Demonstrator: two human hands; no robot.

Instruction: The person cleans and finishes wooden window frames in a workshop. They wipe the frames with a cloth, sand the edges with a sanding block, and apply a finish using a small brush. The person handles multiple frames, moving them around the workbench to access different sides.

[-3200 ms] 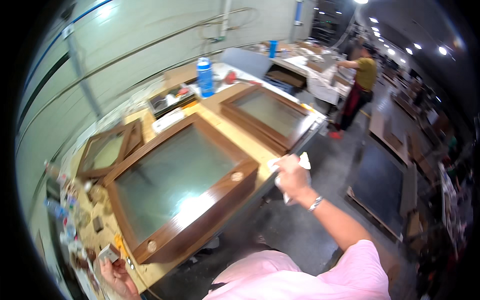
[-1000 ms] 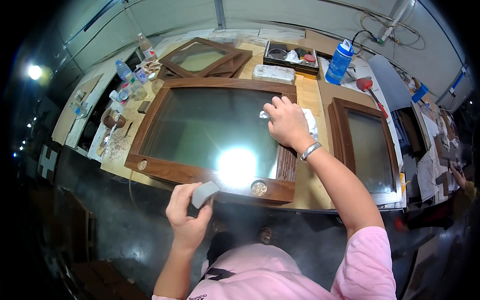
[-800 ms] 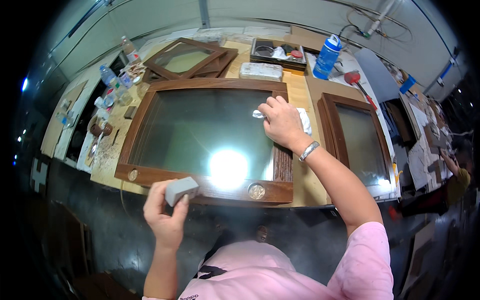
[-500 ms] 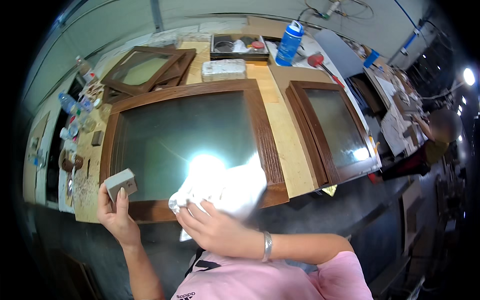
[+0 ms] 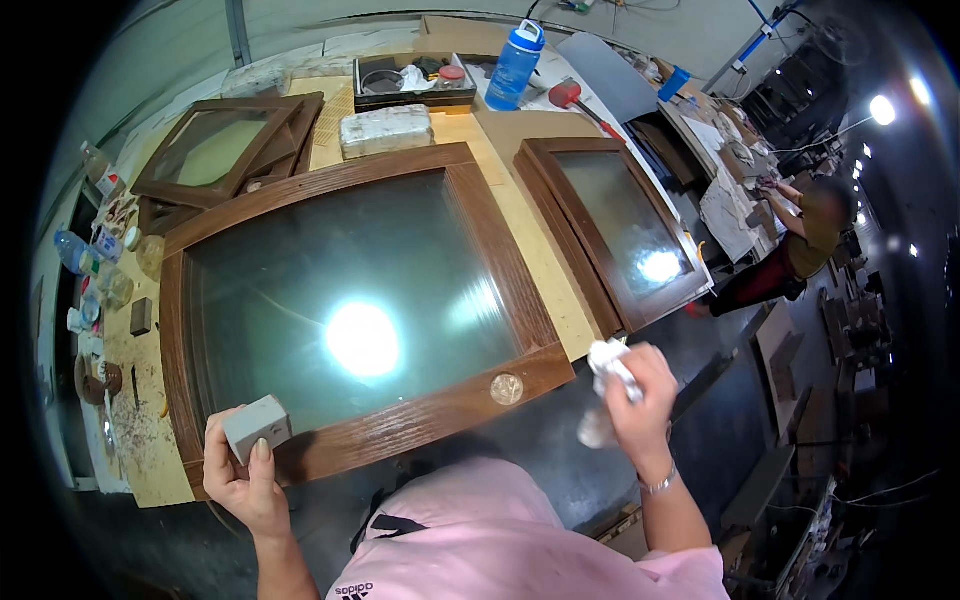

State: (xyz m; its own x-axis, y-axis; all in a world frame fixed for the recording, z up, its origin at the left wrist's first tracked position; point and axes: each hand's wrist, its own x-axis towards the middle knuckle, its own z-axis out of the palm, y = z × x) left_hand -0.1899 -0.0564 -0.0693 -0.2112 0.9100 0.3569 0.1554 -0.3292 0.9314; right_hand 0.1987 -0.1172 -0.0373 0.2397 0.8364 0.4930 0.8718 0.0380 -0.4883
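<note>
Left hand point(image 5: 248, 478) grips grey block point(image 5: 257, 424); right hand point(image 5: 642, 398) bunches white cloth point(image 5: 610, 362).
Block over near-left corner of large wood-framed glass panel point(image 5: 340, 265) on workbench point(image 5: 540, 255), contact unclear; cloth held off panel, near its near-right corner, above dark floor point(image 5: 545, 440). Smaller framed panels point(image 5: 615, 225) stacked right of it, more wooden frames point(image 5: 212, 150) behind left; open tray point(image 5: 415, 99) and blue bottle point(image 5: 514, 72) at back; co-worker point(image 5: 818, 238) standing at far right.

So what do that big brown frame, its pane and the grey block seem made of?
Big brown frame: likely wood, with a satin brown finish; grain lines show. Pane: probably smooth glass, given the bright lamp glare. Grey block: matt, even-looking surface, perhaps abrasive sponge; I can't tell.
</note>
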